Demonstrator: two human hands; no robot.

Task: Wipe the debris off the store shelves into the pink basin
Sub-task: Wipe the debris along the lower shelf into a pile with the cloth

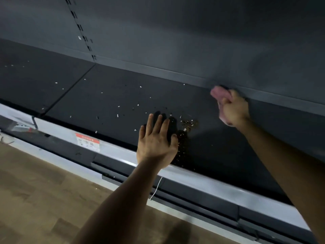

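We look down on a dark store shelf [109,95] with a dark back panel [175,32] above it and a brown wooden floor [35,191] below. A pale front rail [202,184] runs along the shelf edge and carries a red-and-white price tag [87,142]. White flecks lie scattered over the shelf, and a brownish pile of debris [188,124] sits near the front edge. Our left hand [156,143] is flat and spread, fingers straight, holding nothing, just beside that pile; we cannot tell whether it presses on the shelf. Our right hand [233,110], blurred, grips a pink cloth [219,94] with curled fingers at the back of the shelf, where it meets the panel.
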